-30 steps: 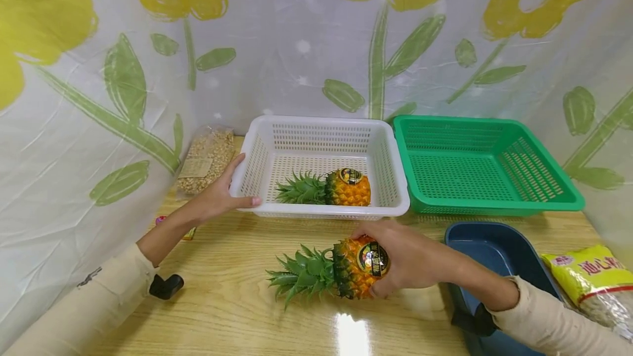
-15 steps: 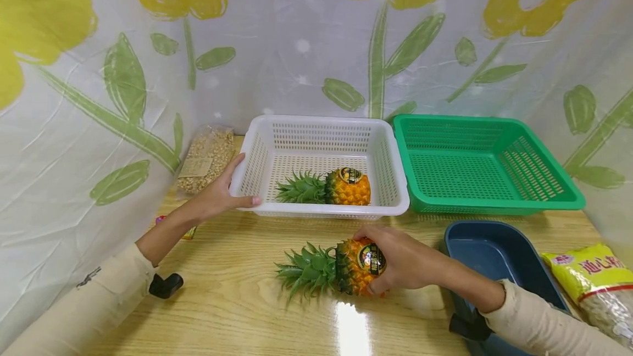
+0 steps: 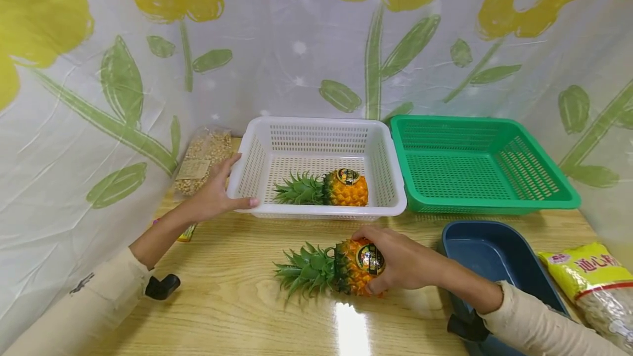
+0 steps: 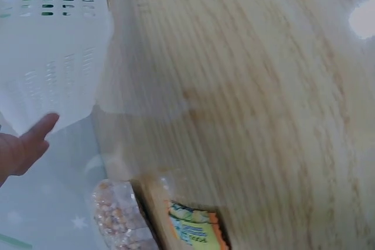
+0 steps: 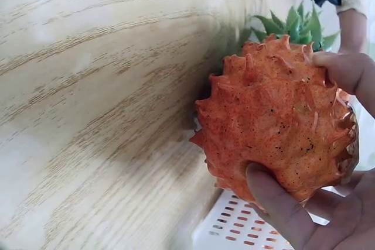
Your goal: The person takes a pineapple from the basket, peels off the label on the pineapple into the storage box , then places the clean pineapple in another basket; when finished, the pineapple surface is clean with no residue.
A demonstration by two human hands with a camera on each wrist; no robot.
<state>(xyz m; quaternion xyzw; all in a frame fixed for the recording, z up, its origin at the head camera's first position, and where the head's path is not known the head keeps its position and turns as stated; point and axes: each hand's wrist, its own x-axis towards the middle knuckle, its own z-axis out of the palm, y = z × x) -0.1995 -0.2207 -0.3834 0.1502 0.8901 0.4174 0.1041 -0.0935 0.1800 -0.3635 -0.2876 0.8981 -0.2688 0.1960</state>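
My right hand (image 3: 407, 261) grips the orange body of a pineapple (image 3: 348, 276) in front of the white basket. Its green crown points left. In the right wrist view, thumb and fingers close around the spiky base of the pineapple (image 5: 275, 115); whether it touches the table I cannot tell. A second pineapple (image 3: 353, 194) lies inside the white plastic basket (image 3: 316, 211), its crown also to the left. My left hand (image 3: 210, 196) rests at that basket's front left corner, straight thumb along the front rim and fingers at the left side. The palm side is hidden.
A green basket (image 3: 494, 205) stands right of the white one. Before it sits a dark blue bin (image 3: 487, 229), partly under my right forearm. A yellow-labelled bag (image 3: 586, 268) lies far right. A bag of kernels (image 3: 193, 172) and a small packet (image 4: 196, 226) are at left.
The held pineapple and my right hand have shifted slightly, the crown tip moving a little right, then staying put. My left hand keeps its place on the basket. The view tilts slightly.
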